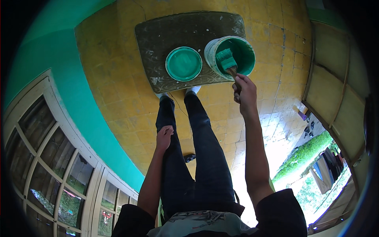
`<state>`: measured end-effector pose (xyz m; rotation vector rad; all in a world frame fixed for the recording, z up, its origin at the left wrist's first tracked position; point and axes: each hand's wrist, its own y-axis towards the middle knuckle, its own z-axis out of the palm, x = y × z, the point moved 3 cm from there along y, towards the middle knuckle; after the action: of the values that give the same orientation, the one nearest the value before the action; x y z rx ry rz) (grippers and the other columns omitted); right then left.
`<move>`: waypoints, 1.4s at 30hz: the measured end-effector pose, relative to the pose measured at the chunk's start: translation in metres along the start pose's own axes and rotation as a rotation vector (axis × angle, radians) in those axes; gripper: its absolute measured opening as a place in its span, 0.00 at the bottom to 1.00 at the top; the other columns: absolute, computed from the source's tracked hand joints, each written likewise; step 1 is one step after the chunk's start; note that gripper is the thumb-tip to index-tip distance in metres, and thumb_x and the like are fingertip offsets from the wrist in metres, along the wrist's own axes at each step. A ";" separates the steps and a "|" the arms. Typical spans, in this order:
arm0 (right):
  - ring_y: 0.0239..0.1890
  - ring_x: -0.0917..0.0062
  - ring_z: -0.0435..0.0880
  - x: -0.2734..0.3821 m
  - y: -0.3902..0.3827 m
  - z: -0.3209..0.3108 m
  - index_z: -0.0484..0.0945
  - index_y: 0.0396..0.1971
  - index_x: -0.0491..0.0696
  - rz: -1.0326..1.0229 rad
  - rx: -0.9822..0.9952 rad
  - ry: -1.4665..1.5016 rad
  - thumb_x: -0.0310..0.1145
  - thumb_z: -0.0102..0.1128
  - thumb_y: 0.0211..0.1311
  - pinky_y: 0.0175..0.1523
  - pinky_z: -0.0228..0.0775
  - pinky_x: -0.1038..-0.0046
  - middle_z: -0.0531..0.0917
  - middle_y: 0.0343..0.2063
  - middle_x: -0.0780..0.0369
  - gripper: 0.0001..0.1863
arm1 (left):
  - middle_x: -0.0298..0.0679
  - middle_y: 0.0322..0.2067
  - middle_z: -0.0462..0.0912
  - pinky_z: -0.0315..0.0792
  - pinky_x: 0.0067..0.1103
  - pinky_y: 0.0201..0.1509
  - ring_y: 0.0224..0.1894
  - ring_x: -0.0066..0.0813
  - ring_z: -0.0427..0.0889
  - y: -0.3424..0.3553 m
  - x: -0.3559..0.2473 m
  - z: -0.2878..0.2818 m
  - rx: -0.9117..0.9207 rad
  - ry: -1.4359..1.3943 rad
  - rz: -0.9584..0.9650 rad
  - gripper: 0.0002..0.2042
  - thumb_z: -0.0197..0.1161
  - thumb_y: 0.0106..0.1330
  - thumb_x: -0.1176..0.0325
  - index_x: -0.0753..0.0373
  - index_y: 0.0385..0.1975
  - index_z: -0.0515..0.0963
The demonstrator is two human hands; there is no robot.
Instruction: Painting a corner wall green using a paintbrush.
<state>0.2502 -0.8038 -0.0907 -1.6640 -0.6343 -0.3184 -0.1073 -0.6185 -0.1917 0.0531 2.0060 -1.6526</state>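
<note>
My right hand (245,91) is closed around the handle of a paintbrush (226,60). Green paint coats its wide bristles, which sit over the mouth of a white bucket (212,55). The bucket's inner wall is smeared with the same green. Just left of it lies a round lid (184,64), its face covered in green paint. Low in front of my left thigh hangs my left hand (164,137), fingers loosely curled and apart from the bucket and lid. Whether that hand holds anything small is hidden.
Bucket and lid rest on a low dark table (158,39) with paint spots, right at my feet. Yellow tiles make up the floor (114,98). A green wall (71,79) and a white-framed window (51,158) stand at left; a wooden panel (329,83) stands at right.
</note>
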 end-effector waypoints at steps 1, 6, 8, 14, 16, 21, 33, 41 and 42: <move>0.11 0.90 0.60 0.000 -0.008 0.007 0.72 0.48 0.44 0.010 0.033 0.063 0.35 0.54 0.66 0.15 0.47 0.85 0.69 0.16 0.70 0.15 | 0.40 0.36 0.82 0.75 0.21 0.46 0.38 0.25 0.81 0.000 0.001 -0.001 -0.004 -0.004 -0.005 0.12 0.57 0.69 0.67 0.70 0.45 0.76; 0.10 0.91 0.58 -0.025 -0.016 0.050 0.74 0.45 0.45 0.064 0.154 0.124 0.38 0.56 0.66 0.14 0.46 0.85 0.67 0.16 0.70 0.14 | 0.40 0.35 0.82 0.75 0.20 0.46 0.38 0.25 0.81 0.003 -0.003 -0.006 -0.002 -0.013 0.011 0.13 0.58 0.69 0.66 0.70 0.45 0.76; 0.09 0.91 0.58 -0.046 -0.004 0.071 0.75 0.43 0.45 0.078 0.148 0.082 0.39 0.56 0.66 0.14 0.46 0.85 0.67 0.15 0.70 0.14 | 0.39 0.35 0.82 0.75 0.20 0.46 0.38 0.25 0.81 0.004 -0.003 -0.010 -0.008 0.001 0.008 0.13 0.58 0.69 0.66 0.70 0.45 0.76; 0.09 0.89 0.60 -0.095 0.045 0.131 0.78 0.36 0.44 0.076 0.124 -0.055 0.42 0.57 0.66 0.14 0.48 0.81 0.67 0.14 0.69 0.14 | 0.39 0.34 0.83 0.75 0.20 0.45 0.37 0.25 0.82 0.011 0.008 -0.029 -0.042 0.010 0.019 0.13 0.59 0.68 0.66 0.69 0.44 0.77; 0.09 0.88 0.60 -0.107 0.061 0.142 0.78 0.36 0.44 0.073 0.120 -0.067 0.42 0.57 0.66 0.14 0.48 0.80 0.67 0.13 0.69 0.15 | 0.39 0.34 0.83 0.75 0.20 0.45 0.37 0.25 0.82 0.014 0.009 -0.034 -0.047 0.007 0.020 0.13 0.58 0.68 0.66 0.69 0.44 0.77; 0.14 0.80 0.72 -0.151 0.089 0.142 0.80 0.36 0.43 0.182 0.017 -0.273 0.43 0.56 0.65 0.16 0.58 0.75 0.75 0.16 0.64 0.17 | 0.39 0.34 0.83 0.75 0.20 0.45 0.36 0.25 0.82 0.016 0.017 -0.040 -0.048 -0.018 -0.005 0.13 0.58 0.68 0.65 0.68 0.44 0.78; 0.12 0.80 0.67 -0.150 0.078 0.153 0.78 0.32 0.45 0.343 -0.024 -0.196 0.42 0.53 0.67 0.14 0.55 0.74 0.71 0.16 0.65 0.15 | 0.39 0.34 0.83 0.75 0.20 0.46 0.37 0.25 0.82 0.016 0.010 -0.031 -0.035 -0.026 0.003 0.12 0.59 0.67 0.67 0.69 0.44 0.77; 0.12 0.80 0.67 -0.147 0.069 0.156 0.77 0.32 0.44 0.360 -0.050 -0.178 0.42 0.52 0.67 0.15 0.56 0.72 0.71 0.17 0.65 0.15 | 0.38 0.34 0.82 0.74 0.20 0.45 0.37 0.25 0.81 0.013 0.014 -0.032 -0.038 -0.035 -0.026 0.12 0.58 0.67 0.68 0.69 0.44 0.77; 0.12 0.79 0.68 -0.148 0.071 0.156 0.77 0.32 0.44 0.361 -0.047 -0.170 0.41 0.52 0.67 0.15 0.56 0.72 0.72 0.17 0.64 0.15 | 0.38 0.34 0.82 0.74 0.20 0.45 0.37 0.25 0.81 0.013 0.014 -0.031 -0.036 -0.033 -0.034 0.12 0.58 0.67 0.68 0.68 0.44 0.77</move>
<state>0.1491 -0.6925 -0.2594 -1.8249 -0.4405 0.0696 -0.1261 -0.5907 -0.2057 -0.0210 2.0216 -1.6271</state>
